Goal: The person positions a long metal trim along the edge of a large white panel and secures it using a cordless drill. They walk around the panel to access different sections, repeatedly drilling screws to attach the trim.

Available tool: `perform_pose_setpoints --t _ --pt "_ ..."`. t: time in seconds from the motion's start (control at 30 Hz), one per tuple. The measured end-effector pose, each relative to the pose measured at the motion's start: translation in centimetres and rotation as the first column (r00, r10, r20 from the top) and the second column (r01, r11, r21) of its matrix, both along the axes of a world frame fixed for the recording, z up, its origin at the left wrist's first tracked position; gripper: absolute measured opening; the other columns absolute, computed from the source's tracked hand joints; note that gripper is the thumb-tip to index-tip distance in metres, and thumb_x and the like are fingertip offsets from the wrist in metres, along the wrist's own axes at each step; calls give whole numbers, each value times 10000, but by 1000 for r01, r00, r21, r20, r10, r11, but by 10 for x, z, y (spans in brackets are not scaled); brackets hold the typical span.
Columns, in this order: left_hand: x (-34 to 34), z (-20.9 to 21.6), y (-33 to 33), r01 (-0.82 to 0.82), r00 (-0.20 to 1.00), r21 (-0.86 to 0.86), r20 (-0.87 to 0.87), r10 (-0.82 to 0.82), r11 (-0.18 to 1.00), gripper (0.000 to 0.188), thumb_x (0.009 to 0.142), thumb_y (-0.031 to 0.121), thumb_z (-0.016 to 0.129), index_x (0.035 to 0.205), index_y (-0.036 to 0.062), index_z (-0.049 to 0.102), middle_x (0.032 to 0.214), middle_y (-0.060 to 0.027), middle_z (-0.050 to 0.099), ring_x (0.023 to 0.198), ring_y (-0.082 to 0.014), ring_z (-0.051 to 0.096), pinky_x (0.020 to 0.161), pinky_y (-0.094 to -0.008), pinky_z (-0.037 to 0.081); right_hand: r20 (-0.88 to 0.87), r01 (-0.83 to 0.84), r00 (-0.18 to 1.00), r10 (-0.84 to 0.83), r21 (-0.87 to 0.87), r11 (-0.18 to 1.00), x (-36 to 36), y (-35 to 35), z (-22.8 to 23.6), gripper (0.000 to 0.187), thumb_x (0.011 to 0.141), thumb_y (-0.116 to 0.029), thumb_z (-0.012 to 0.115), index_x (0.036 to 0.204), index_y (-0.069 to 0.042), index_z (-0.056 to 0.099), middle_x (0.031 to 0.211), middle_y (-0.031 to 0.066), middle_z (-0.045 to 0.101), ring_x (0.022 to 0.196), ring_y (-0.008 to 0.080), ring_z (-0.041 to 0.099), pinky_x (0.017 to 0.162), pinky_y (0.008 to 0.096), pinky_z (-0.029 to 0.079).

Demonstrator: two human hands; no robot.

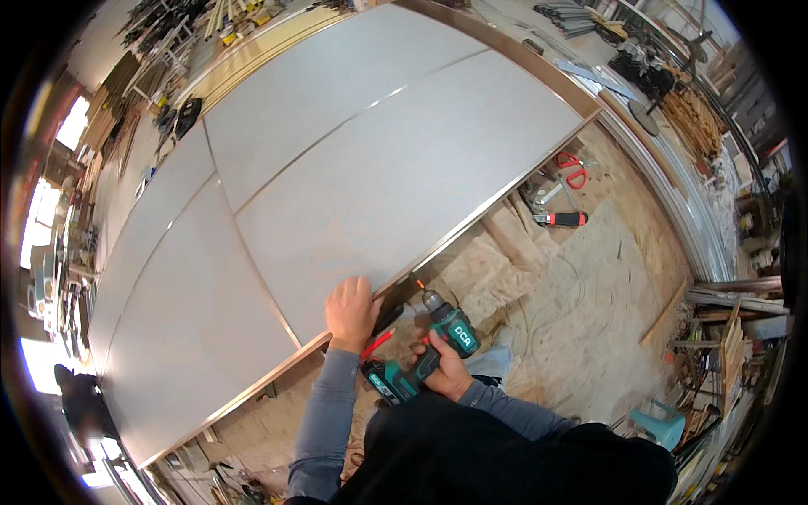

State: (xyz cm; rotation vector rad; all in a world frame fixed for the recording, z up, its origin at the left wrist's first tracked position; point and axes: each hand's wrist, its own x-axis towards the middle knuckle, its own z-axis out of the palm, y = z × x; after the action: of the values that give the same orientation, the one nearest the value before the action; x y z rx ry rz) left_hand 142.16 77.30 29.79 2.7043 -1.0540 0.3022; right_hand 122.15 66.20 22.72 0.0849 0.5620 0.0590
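Observation:
A large light-grey panel (370, 198) with thin metal strips across it and a metal-edged border fills the middle and left. My left hand (352, 310) is closed at its near edge, fingers curled on top and thumb toward the edge. My right hand (448, 370) wraps round the grip of a green and black cordless drill (457, 330). The drill's bit points toward the panel's edge, its tip close to the edge; whether it touches I cannot tell. Beside my left hand, below the edge, a slim red tool (379, 343) partly shows.
Red-handled scissors or pliers (574, 171) and a red and black handled tool (566, 219) lie beyond the panel's right edge. Crumpled brown cloth (505, 244) lies below the edge. Long metal profiles (686, 202) stand at right, near a teal stool (659, 425).

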Motion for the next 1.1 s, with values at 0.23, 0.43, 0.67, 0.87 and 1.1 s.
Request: perform_pose_setpoints --t 0.23,0.43,0.67,0.87,1.1 --pt "4 1 4 2 1000 11 19 -2 1000 424 725 321 867 910 116 547 894 -65 586 846 -291 633 706 -435 515 -100 22 995 -25 -35 999 2 2 -6 230 1028 -307 678 1149 -114 651 909 26 628 873 182 611 831 382 530" --pt "2 0 4 -16 1000 31 -17 16 999 414 730 317 864 928 117 560 919 -61 597 877 -279 650 713 -428 528 -109 27 993 -35 -74 997 2 1 3 296 1024 -314 682 1257 -134 649 934 2 636 886 156 613 831 377 526" --pt "1 -1 9 2 1000 -39 -22 -3 999 429 720 314 869 936 117 556 922 -63 591 897 -273 640 734 -428 520 -85 16 996 -20 -47 999 1 -1 2 295 1020 -328 681 1248 -143 651 1004 -18 675 903 164 614 845 372 518" --pt "0 5 15 10 1000 -52 -25 -12 999 428 739 311 866 961 114 558 927 -61 590 896 -258 641 736 -406 522 -41 -61 998 56 -132 989 0 0 2 255 1023 -363 670 1196 -177 656 990 -4 674 902 209 602 871 367 505" --pt "0 0 16 19 1000 -58 -17 -20 998 415 777 322 849 996 109 568 928 -56 591 906 -240 645 738 -386 521 8 -13 1000 14 -109 994 4 3 22 241 1044 -341 638 1177 -142 622 979 -39 641 846 128 588 879 383 499"
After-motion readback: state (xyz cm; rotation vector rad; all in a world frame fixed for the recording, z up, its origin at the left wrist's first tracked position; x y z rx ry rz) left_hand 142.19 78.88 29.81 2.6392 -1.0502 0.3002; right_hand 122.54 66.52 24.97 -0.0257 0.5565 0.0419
